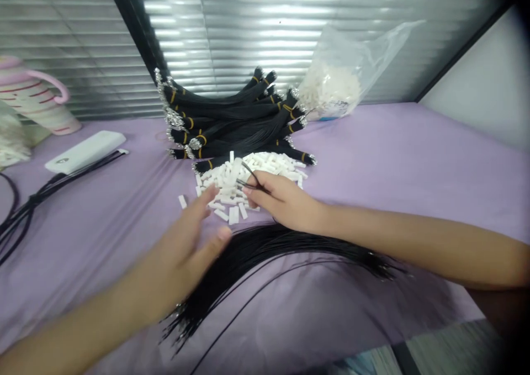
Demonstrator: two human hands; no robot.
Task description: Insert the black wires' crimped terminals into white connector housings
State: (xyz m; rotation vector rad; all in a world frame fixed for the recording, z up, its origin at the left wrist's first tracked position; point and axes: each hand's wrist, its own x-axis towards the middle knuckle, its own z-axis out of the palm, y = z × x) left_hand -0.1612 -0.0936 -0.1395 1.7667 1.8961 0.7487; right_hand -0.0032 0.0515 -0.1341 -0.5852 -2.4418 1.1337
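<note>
Pinching a thin black cord [250, 172] between thumb and fingers: right hand [285, 198], closed down to a fine grip, cord looping out past the fingertips above the white pieces. Left hand [184, 253] open, thumb and fingers well parted, blurred; nothing seen in its grasp. A pale, smeared shape beside the cord; cannot tell whether it is attached.

Cord judged very light and limp, bending freely, probably smooth enough to slide if held loosely. Best taken close to an end, where little is left to flop. Unlikely to break; tangling seems the likelier trouble.

Just beyond the hands, a heap of pieces [229, 193]: small, flat, oblong, apparently light and stiff. Edges look the place to pinch them; strays at the near side lie easiest to pick.

Nearer the body, loose cords [248, 248] in a curved sheaf, partly under the right forearm, a few strands straying.

Behind the heap, banded bundles [232, 110], silvery at the ends. Farther out on the purple-covered desk [393, 159]: clear bag [331, 90] right, tumbler [37, 99] left.
</note>
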